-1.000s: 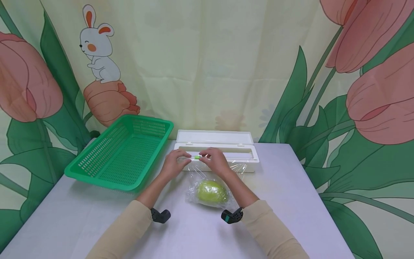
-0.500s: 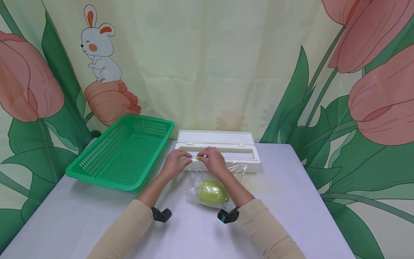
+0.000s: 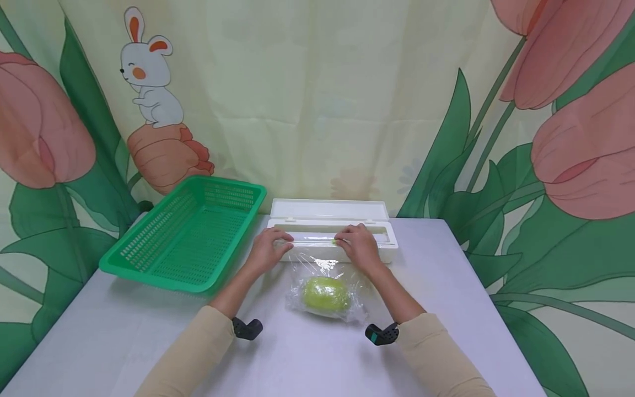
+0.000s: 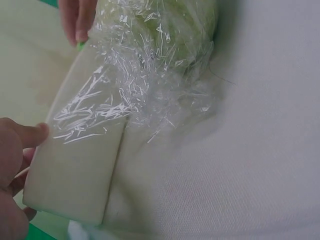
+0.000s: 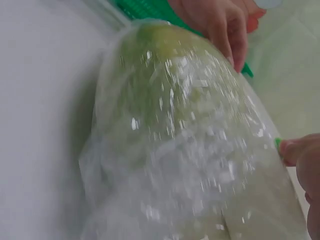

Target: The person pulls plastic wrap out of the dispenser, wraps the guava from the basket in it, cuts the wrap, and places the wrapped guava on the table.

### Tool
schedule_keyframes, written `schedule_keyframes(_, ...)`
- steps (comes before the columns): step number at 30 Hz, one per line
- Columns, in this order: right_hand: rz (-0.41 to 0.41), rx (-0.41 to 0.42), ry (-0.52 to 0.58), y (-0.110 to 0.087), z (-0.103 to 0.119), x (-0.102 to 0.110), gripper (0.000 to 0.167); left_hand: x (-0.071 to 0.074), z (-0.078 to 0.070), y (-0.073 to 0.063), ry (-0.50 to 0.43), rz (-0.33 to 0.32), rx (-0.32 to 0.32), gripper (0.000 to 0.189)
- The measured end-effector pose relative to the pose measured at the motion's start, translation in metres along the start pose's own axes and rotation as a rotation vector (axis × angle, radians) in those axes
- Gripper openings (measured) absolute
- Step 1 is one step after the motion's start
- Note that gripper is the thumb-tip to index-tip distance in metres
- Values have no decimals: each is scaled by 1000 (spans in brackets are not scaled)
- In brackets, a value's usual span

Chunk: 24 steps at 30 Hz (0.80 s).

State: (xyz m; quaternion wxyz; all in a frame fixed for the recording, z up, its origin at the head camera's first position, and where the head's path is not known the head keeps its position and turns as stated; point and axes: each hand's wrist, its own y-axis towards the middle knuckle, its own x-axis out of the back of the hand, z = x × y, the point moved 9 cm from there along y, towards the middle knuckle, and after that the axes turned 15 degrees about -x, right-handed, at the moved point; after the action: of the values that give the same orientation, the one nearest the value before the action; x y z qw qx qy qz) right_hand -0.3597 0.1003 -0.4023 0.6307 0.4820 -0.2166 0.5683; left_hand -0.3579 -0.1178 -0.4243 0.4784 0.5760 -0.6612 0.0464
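A white cling film dispenser box (image 3: 342, 253) stands with its lid raised, a roll inside. Clear cling film (image 3: 322, 268) runs from its front edge down to a yellow-green oval fruit (image 3: 326, 294), wrapped and lying on the table. My left hand (image 3: 266, 251) grips the box's front edge near its left end, thumb on top and fingers against the far side in the left wrist view. With my right hand (image 3: 360, 247) I pinch the small green slide cutter (image 5: 278, 143) on the rail, right of the box's middle; the fingers mostly hide it.
A green plastic basket (image 3: 114, 266) stands at the left back of the white-covered table (image 3: 446, 353). Behind the box hangs a printed curtain (image 3: 307, 110). The raised lid (image 3: 327, 208) is close to that curtain.
My right hand first shifts slightly left with the green slide cutter, then moves right along the rail, away from the left hand. The left hand stays at the box's left end.
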Motion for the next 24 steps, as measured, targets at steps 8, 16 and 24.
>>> schedule_keyframes(8, -137, -51, -18, -14, -78, 45, 10, 3, 5, -4, 16, 15, 38, 14)
schedule_keyframes(16, -131, -72, 8, -19, -102, 57, 16, 3, 3, -3, 44, 26, 12, 15)
schedule_keyframes(24, -94, -112, 10, -21, -116, 64, 16, 1, 1, 0, 65, 31, -4, 14)
